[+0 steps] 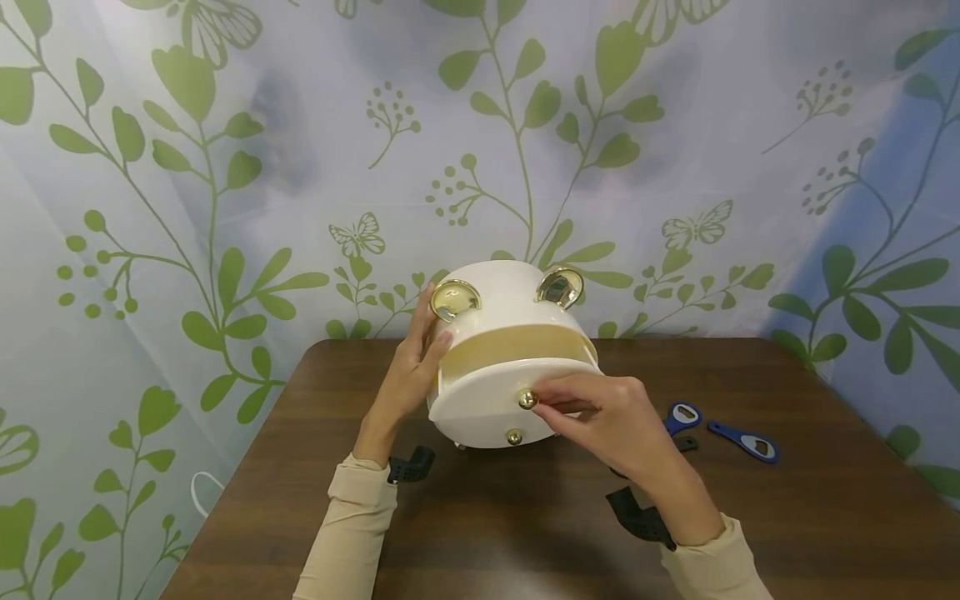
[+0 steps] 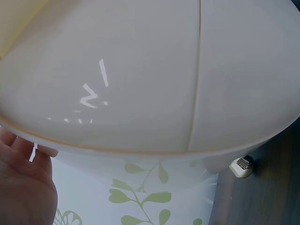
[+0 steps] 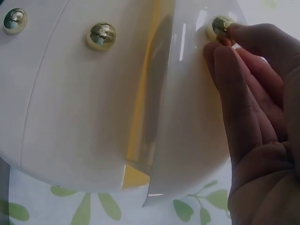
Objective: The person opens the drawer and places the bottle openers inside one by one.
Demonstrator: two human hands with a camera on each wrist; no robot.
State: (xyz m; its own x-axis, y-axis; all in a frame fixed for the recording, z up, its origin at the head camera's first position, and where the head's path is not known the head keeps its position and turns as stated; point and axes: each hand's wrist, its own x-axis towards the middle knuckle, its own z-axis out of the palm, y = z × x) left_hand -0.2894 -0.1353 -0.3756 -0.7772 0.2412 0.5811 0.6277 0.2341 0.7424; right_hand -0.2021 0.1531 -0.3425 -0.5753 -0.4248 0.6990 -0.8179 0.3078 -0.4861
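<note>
A glossy white rounded drawer box (image 1: pixel 491 292) with gold ears (image 1: pixel 456 298) stands on the table. Its top drawer (image 1: pixel 480 392) is pulled partway out, showing a pale yellow inside. My right hand (image 1: pixel 618 421) pinches the gold knob (image 3: pixel 220 29) of that drawer between thumb and fingertips. Below it on the front is another gold knob (image 1: pixel 513 437); the right wrist view shows a further knob (image 3: pixel 15 21). My left hand (image 1: pixel 408 371) lies against the box's left side, fingers extended along it and thumb near the drawer opening. In the left wrist view, its fingertips (image 2: pixel 47 151) touch the rim.
Right of the box, two blue tools resembling bottle openers (image 1: pixel 744 442) lie on the brown wooden table (image 1: pixel 510 533), with a small dark piece (image 1: pixel 686 444) beside them. A leaf-patterned curtain (image 1: pixel 300 167) hangs behind the table. A white cable (image 1: pixel 197 492) loops at the left edge.
</note>
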